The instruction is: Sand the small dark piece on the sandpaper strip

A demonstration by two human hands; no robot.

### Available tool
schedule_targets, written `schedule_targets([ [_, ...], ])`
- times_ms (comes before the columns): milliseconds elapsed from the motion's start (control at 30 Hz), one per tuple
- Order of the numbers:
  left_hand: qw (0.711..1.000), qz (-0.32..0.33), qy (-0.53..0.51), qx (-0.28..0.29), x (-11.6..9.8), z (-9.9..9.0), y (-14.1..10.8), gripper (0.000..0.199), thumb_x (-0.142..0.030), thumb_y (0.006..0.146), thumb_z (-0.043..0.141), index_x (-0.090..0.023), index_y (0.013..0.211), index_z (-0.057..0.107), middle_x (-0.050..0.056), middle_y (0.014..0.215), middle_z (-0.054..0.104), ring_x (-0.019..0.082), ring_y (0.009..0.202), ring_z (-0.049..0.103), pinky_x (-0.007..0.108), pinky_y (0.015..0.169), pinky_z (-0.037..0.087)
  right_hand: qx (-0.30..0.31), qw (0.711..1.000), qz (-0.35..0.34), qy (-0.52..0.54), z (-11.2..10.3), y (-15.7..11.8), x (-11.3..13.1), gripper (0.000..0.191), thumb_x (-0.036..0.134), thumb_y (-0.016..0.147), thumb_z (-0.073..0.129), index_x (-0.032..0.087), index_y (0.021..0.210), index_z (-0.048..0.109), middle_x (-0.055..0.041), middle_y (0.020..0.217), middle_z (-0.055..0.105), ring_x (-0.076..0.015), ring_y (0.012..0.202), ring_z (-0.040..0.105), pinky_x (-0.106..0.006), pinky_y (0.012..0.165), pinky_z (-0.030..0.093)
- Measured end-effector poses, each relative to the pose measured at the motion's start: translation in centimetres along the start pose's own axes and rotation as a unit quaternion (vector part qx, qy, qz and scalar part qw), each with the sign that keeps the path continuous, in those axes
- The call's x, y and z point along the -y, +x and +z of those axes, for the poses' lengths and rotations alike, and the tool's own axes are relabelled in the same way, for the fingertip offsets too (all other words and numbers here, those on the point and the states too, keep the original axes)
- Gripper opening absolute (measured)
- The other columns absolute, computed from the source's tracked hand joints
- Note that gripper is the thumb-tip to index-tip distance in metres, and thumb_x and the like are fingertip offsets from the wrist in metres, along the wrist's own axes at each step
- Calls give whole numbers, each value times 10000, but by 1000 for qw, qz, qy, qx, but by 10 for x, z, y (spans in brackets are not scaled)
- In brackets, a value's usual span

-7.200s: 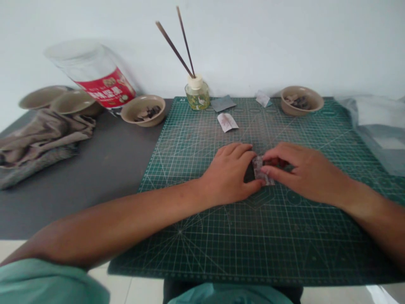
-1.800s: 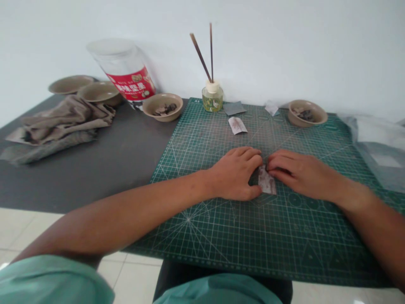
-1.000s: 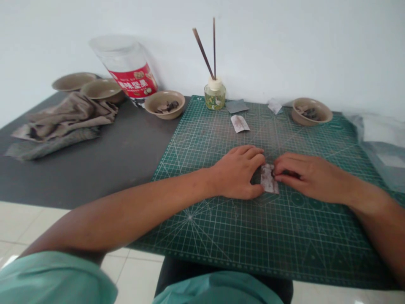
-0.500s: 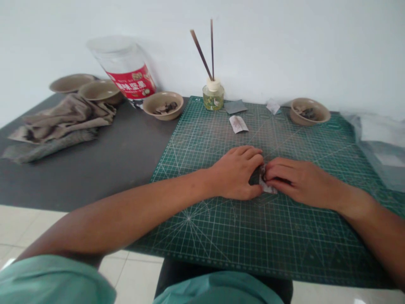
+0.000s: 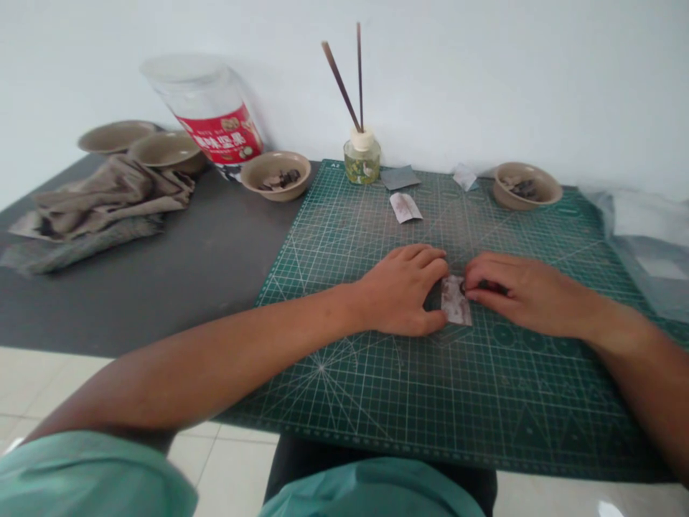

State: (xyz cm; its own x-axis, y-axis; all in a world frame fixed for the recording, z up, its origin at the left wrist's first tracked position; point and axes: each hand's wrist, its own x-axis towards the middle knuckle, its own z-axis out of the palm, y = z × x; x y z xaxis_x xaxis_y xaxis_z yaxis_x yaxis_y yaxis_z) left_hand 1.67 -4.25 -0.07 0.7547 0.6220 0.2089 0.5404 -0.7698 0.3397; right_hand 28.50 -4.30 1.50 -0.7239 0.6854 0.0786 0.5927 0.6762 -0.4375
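Note:
My left hand (image 5: 406, 291) lies on the green cutting mat (image 5: 377, 402), its thumb and fingertips curved around the left edge of a small piece of sandpaper (image 5: 456, 305), holding it down. The sheet is whitish with brown smudges. At its right edge my right hand (image 5: 519, 291) is closed in a pinch on a small dark piece (image 5: 463, 287). Only a bit of that piece shows between the fingertips; its kind cannot be made out.
Behind the hands lie a smudged paper piece (image 5: 405, 207), a grey sheet (image 5: 400, 177) and a small scrap (image 5: 465, 177). A reed diffuser (image 5: 362, 159) stands by the wall. Bowls of small pieces (image 5: 277, 176) (image 5: 527, 187), a plastic jar (image 5: 215, 122), cloths (image 5: 108, 197) and a plastic bag (image 5: 654, 248) surround the mat.
My right hand has slid a little to the right and away from me with the dark piece, uncovering more of the sandpaper. My left hand stays in place.

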Motion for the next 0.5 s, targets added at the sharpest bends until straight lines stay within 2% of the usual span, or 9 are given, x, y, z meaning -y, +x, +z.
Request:
schedule_targets([
  [100,1000,2,-1,1,0,0,0,529,-477,918,757,-159,1325,639,196,1628,594,381,1566,511,562,1318,418,17,999,-30,-1,2,-1,3,157,295,1093,570,279,1064,724,-58,1120,773,-240,916,753,-376,774,561],
  [233,1000,-5,2,0,0,0,0,515,-468,924,741,-174,1333,633,193,1639,585,387,1571,506,579,1312,422,-27,997,-11,-76,1,-2,-2,178,307,1101,549,266,1085,722,-85,1143,772,-275,948,754,-408,783,551],
  [400,1000,0,2,9,0,0,0,531,-481,935,734,-171,1352,627,190,1636,585,372,1573,505,558,1324,411,17,1000,-18,-20,-1,-4,-1,135,318,1084,589,279,1025,704,-48,1060,767,-235,861,740,-368,750,541],
  [500,1000,-1,3,7,0,0,0,535,-486,924,747,-171,1340,628,189,1647,576,378,1579,498,558,1325,410,-4,999,-19,-50,2,-2,1,178,300,1096,549,268,1057,720,-74,1127,774,-254,906,749,-382,758,539],
])
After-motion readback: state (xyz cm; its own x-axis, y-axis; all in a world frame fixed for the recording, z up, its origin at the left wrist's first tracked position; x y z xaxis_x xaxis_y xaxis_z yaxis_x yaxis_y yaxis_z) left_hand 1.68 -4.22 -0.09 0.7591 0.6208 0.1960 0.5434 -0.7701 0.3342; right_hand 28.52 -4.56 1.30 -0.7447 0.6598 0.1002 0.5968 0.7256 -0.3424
